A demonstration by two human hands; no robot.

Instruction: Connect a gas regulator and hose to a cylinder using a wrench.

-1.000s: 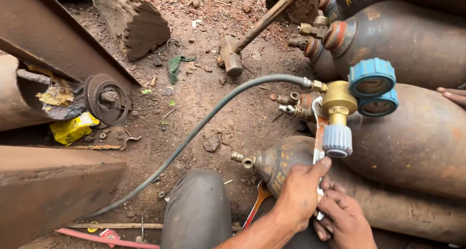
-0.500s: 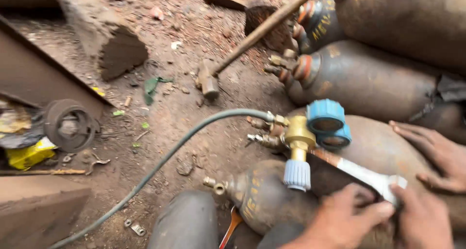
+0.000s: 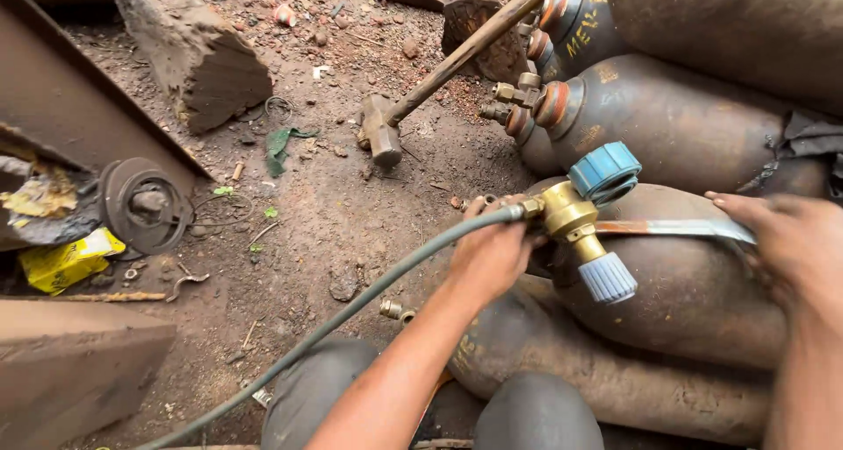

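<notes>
left hand (image 3: 493, 255) clamped on gas regulator (image 3: 575, 217) | right hand (image 3: 790, 239) gripping spanner (image 3: 676, 229) beside regulator | risk: spanner slips, regulator twists

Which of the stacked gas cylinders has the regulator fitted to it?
The cylinder under both hands, nearest the camera: a brass regulator with blue caps sits on its valve. The cylinders behind show bare valves.

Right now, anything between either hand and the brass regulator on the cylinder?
Nothing visible. The left hand already wraps the hose end at the brass regulator. The right hand rests on the flat spanner that reaches the regulator along the cylinder.
</notes>
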